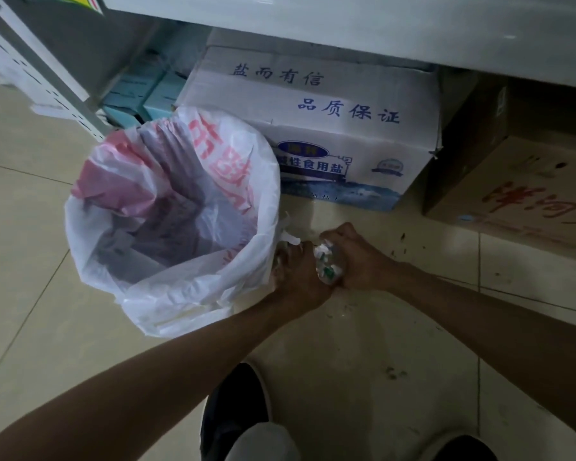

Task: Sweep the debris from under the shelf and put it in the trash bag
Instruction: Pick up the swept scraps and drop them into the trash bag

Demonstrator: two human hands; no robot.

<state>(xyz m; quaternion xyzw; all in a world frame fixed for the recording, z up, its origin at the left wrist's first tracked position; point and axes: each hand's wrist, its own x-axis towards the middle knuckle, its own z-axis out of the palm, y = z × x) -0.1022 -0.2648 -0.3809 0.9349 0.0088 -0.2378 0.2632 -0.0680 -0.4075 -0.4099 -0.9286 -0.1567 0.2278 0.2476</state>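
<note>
Debris (326,261): crumpled white and green scraps, centre of frame, pressed between both hands just right of the bag. Left hand (296,271): grip closed against the wad, white scraps at its fingertips. Right hand (356,257): grip curled shut over the wad from the right. Trash bag (167,291): white with red print, mouth open, centre left. Floor (363,344): pale tile, dark specks at right. White carton (313,128), brown carton (512,188): under the shelf (346,24), upper frame.
</note>
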